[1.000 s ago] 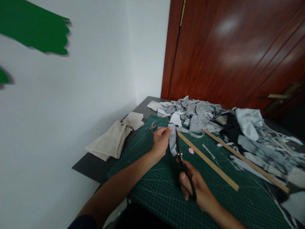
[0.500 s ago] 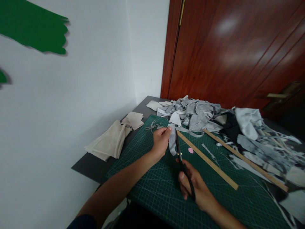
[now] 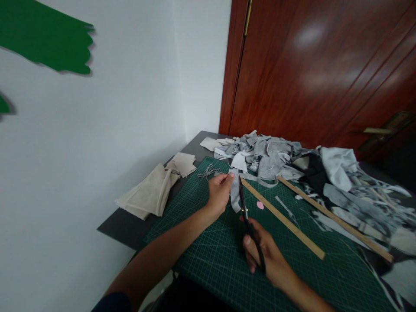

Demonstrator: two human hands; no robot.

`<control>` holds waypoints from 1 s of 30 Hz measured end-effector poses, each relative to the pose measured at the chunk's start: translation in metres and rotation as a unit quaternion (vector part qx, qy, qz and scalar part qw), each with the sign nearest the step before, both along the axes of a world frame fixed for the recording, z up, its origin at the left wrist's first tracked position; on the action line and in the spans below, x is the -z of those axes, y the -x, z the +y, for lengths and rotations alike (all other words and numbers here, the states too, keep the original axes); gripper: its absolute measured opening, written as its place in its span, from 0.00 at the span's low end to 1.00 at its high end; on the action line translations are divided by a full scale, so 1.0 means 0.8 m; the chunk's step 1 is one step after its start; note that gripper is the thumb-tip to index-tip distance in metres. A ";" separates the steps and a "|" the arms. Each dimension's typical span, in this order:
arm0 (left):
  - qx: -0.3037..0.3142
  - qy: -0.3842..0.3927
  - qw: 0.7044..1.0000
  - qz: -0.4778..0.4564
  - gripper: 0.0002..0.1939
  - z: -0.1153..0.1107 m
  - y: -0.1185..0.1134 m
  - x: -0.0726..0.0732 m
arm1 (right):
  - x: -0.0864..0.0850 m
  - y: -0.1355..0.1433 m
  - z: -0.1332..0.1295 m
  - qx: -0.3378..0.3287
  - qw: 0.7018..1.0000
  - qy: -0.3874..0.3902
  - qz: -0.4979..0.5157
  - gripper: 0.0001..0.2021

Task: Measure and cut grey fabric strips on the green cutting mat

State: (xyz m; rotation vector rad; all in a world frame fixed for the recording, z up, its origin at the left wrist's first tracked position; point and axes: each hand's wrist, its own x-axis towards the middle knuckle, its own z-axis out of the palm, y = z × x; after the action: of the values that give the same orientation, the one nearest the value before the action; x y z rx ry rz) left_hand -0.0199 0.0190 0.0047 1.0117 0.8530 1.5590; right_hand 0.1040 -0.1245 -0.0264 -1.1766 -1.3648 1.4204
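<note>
My left hand pinches the top of a small grey fabric strip, which hangs down over the green cutting mat. Black-handled scissors are in my right hand, with the fingers wrapped round the handles. The blades point away from me and lie along the right edge of the strip, near my left fingertips. Whether they touch the fabric is too small to tell. A pink piece lies on the mat just right of the scissors.
Two wooden rulers slant across the right side. Grey and white fabric scraps are heaped at the back and right. Beige cloth lies at the left edge by the white wall. Loose grey cord rests on the mat's far left.
</note>
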 end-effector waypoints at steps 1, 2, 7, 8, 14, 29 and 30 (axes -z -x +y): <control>-0.001 0.001 1.000 0.001 0.24 0.000 0.000 0.000 | 0.001 0.000 0.000 0.000 1.000 0.001 0.001 0.45; -0.001 0.002 1.000 0.001 0.24 0.000 0.000 0.000 | 0.001 -0.001 0.000 0.001 1.000 0.001 0.002 0.45; -0.003 0.002 1.000 -0.001 0.24 0.000 -0.001 0.000 | 0.001 -0.001 -0.001 0.004 1.000 -0.001 0.003 0.45; -0.002 0.003 1.000 -0.001 0.24 0.000 -0.001 0.000 | 0.000 0.000 -0.001 0.003 1.000 0.000 0.001 0.45; 0.000 0.005 1.000 -0.009 0.23 -0.002 0.000 -0.001 | -0.003 0.001 -0.001 0.012 1.000 0.005 0.001 0.44; 0.003 0.000 1.000 0.001 0.22 0.000 0.000 0.002 | 0.000 0.000 -0.001 0.003 1.000 0.001 0.011 0.41; 0.002 0.000 1.000 0.002 0.22 0.000 0.000 0.002 | 0.000 0.000 -0.001 0.002 1.000 0.001 0.011 0.41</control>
State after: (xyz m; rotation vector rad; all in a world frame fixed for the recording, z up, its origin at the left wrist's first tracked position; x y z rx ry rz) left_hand -0.0201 0.0190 0.0033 1.0157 0.8527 1.5555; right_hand 0.1037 -0.1251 -0.0264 -1.1609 -1.3444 1.4286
